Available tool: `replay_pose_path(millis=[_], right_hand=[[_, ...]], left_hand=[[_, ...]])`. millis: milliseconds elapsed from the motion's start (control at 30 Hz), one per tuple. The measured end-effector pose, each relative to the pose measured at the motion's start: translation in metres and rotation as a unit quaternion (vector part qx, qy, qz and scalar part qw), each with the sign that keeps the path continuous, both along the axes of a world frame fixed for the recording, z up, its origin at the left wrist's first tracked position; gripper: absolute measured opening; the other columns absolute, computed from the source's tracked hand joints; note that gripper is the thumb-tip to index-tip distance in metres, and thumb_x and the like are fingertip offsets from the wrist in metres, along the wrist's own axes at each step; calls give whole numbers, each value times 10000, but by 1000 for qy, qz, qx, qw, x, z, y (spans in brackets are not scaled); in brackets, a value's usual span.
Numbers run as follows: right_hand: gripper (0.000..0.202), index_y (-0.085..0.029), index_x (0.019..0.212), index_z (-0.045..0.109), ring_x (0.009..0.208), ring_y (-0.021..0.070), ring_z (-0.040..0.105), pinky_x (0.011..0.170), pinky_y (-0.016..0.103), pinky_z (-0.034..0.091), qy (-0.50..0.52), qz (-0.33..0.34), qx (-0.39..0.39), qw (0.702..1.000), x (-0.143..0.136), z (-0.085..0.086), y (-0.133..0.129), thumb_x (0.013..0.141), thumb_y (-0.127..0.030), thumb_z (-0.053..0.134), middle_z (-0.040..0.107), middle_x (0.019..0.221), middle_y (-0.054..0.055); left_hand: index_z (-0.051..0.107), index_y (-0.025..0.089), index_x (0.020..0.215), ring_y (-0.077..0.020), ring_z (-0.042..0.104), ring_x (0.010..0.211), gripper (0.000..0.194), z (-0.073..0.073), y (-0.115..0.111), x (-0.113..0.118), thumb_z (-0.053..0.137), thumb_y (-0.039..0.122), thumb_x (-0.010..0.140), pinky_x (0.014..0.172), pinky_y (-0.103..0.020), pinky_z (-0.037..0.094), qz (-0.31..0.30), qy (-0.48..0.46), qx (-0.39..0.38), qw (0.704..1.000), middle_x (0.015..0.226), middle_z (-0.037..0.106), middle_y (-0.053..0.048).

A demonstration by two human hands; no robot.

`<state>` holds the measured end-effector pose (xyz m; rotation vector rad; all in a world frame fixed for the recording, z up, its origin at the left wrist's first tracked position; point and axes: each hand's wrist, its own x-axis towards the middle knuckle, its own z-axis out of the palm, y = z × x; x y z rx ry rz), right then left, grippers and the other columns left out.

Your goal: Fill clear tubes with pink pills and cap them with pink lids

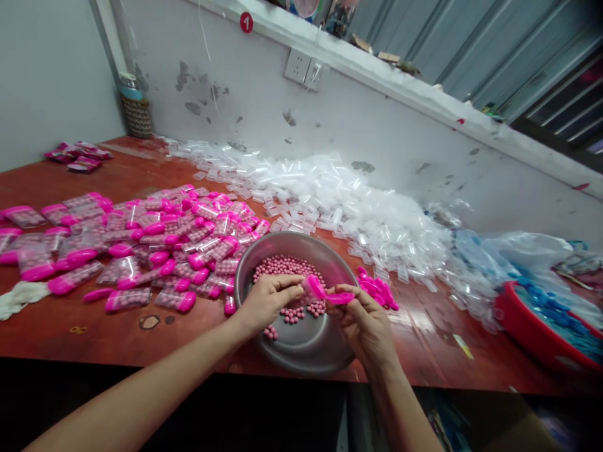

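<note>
From my end I have the clear container (311, 289) with its pink collar over the metal bowl (301, 351), which sits at the middle of the table's near edge. My left hand (271, 302) pinches it between thumb and fingers; my right hand (370, 323) pinches a pink cap (341, 299) just beside the collar. Whether the two parts touch, I cannot tell.

To bring them together well, I'd want the mouth tipped slightly up, the cap squared to it, and a light left grip, since the thin wall probably flexes. Staying above the bowl lets stray beads drop among the pink beads (285, 267) there.

Around it the reddish table (198, 342) is crowded: filled packs (128, 299) spread toward the left edge, loose pink caps (379, 292) lie just right of the bowl, a heap of clear pieces (330, 194) runs along the far edge, and a red basin (516, 323) of blue pieces (549, 304) stands at the right end. A bottle (135, 108) stands near the far left corner. Behind rises a stained, peeling wall (254, 81) with sockets (298, 65).
</note>
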<state>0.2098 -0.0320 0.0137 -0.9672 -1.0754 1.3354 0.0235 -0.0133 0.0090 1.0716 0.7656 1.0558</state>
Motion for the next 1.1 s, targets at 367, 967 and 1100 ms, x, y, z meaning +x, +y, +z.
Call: replay_pose_path(millis=[367, 967, 1100], right_hand=[[244, -183, 941, 652, 796, 191, 630, 781, 396, 477, 50, 216, -136, 966, -14, 18, 14, 704, -238, 662, 672, 868, 63], [302, -153, 1044, 590, 957, 211, 576, 830, 364, 440, -590, -101, 39, 800, 119, -21, 154, 826, -264, 413, 628, 1035, 103], [321, -151, 1044, 607, 999, 237, 557, 865, 339, 384, -694, -81, 17, 715, 152, -43, 207, 746, -130, 489, 636, 1033, 125]], left_hand=[[697, 155, 927, -188, 616, 713, 239, 4, -9, -4, 531, 251, 785, 642, -248, 471, -2, 147, 147, 978, 796, 686, -64], [482, 282, 1216, -238, 557, 1052, 443, 41, 52, -94, 519, 403, 792, 926, -445, 398, 409, 471, 118, 773, 1185, 586, 5], [543, 281, 1160, -229, 581, 1020, 386, 13, 58, -96, 507, 397, 793, 910, -417, 425, 380, 505, 153, 760, 1137, 617, 13]])
